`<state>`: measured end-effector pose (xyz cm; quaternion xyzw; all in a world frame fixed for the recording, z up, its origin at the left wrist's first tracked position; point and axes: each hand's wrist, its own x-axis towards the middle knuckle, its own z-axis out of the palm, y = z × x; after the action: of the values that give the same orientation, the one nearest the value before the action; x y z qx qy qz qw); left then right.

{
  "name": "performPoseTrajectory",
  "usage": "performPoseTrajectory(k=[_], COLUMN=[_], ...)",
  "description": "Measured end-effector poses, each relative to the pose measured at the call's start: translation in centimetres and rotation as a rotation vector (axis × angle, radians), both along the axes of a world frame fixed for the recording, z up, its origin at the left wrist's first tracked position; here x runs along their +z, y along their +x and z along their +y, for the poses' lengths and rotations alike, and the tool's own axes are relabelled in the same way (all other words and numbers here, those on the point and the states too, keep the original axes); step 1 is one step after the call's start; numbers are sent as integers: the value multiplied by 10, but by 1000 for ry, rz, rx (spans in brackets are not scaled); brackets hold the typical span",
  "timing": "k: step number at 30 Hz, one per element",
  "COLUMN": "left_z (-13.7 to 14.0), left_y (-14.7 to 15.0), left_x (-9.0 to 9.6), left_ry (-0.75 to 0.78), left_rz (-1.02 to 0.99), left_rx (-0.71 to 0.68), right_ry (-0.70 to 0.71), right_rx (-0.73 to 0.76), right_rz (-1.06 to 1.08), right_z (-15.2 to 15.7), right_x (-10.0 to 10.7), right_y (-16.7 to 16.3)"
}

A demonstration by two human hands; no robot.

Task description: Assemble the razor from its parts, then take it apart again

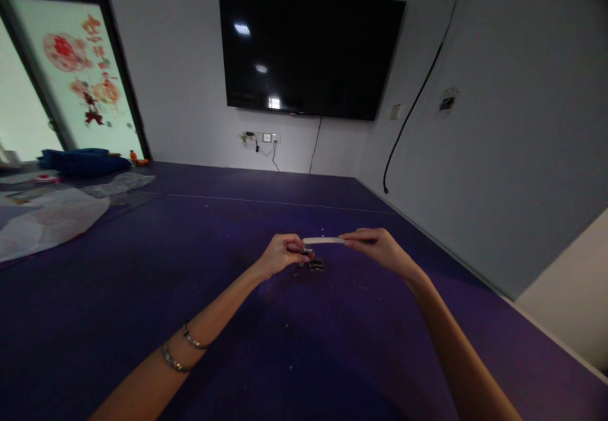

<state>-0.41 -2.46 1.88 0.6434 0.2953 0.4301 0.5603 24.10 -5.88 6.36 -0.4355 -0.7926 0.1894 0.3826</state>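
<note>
A thin pale strip (323,240) stretches between my two hands, nearly level and slightly bowed. At its right end, my right hand (377,247) pinches it between thumb and fingertips. My left hand (281,255) is closed at the strip's left end, its fingers also around a small silvery piece (308,251) whose kind I cannot make out. Whether the strip is joined to that piece cannot be seen. Just below the strip, a small dark, blocky object (316,264) lies on the purple surface (285,345).
White specks dot the purple surface around my hands. Clear plastic sheeting (57,221) and a blue cloth bundle (83,161) lie at the left. Ahead, a television (308,54) hangs above wall sockets (266,137). A black cable (418,95) dangles along the right wall.
</note>
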Motion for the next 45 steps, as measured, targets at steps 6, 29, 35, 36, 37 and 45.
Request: performPoseTrajectory(k=[6, 29, 35, 36, 37, 45], left_z=[2, 13, 19, 19, 20, 26], left_y=[0, 3, 6, 7, 7, 9], left_x=[-1, -25, -36, -36, -35, -40], left_ry=[-16, 94, 16, 3, -9, -26], left_rz=[18, -6, -57, -60, -70, -125], left_rx=[-7, 125, 250, 257, 260, 290], right_ry=[10, -128, -357, -394, -436, -751], right_rx=[35, -58, 66, 81, 92, 96], right_rz=[-47, 534, 837, 882, 928, 1130], right_z=[-5, 13, 3, 2, 1, -5], right_x=[4, -18, -20, -20, -21, -40], right_y=[-4, -13, -38, -42, -46, -70])
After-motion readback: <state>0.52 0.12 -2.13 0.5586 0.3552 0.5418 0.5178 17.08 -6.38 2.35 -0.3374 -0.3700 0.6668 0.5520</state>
